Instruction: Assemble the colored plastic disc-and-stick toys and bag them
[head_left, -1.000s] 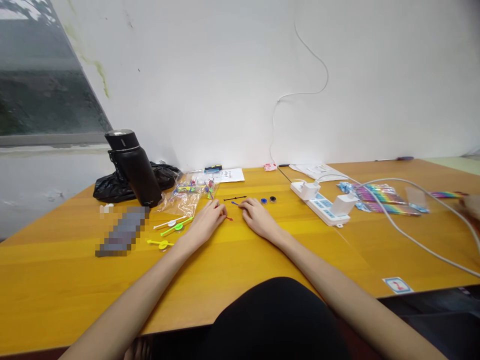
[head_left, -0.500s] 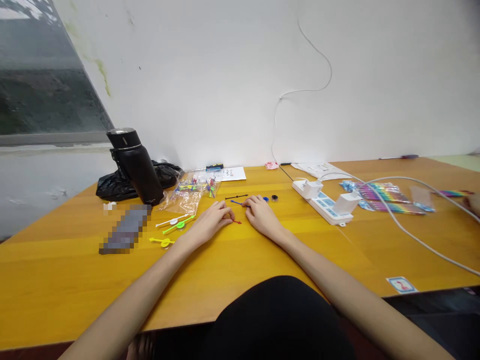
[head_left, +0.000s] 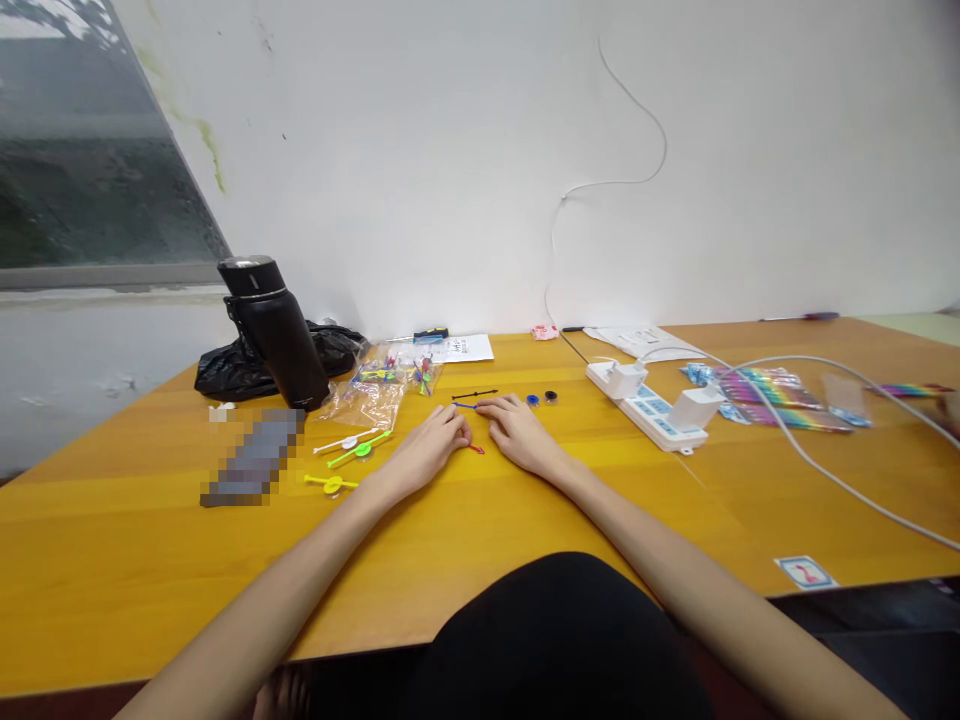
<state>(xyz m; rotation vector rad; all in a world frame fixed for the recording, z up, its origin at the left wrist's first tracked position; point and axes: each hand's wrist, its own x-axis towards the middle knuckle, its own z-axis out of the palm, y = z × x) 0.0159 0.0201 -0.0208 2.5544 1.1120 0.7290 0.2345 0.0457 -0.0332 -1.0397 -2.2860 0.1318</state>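
Note:
My left hand (head_left: 431, 447) is closed in a pinch over a red plastic arrow (head_left: 478, 450); only the arrow's tip shows past the fingers. My right hand (head_left: 519, 432) has its fingertips at one end of a blue plastic arrow (head_left: 465, 406), which lies nearly level on the table. Just beyond is a black arrow (head_left: 474, 394). A blue round piece (head_left: 532, 400) and a black round piece (head_left: 551, 397) sit behind my right hand. Left of my left forearm lie white (head_left: 349, 442), green (head_left: 363, 451) and yellow (head_left: 332, 485) arrows with round centres.
A black flask (head_left: 274, 335) stands at the left by a black plastic bag (head_left: 229, 370) and a pixelated flat object (head_left: 255, 455). A clear bag (head_left: 375, 395) holds more coloured arrows. To the right are a power strip (head_left: 660, 415), looping white cables (head_left: 802, 450) and rainbow-coloured packs (head_left: 780, 390).
The blue arrow has slid a little to the left and lies more level, with my right fingertips moving left along with it. My left hand has shifted slightly and stays on the red arrow.

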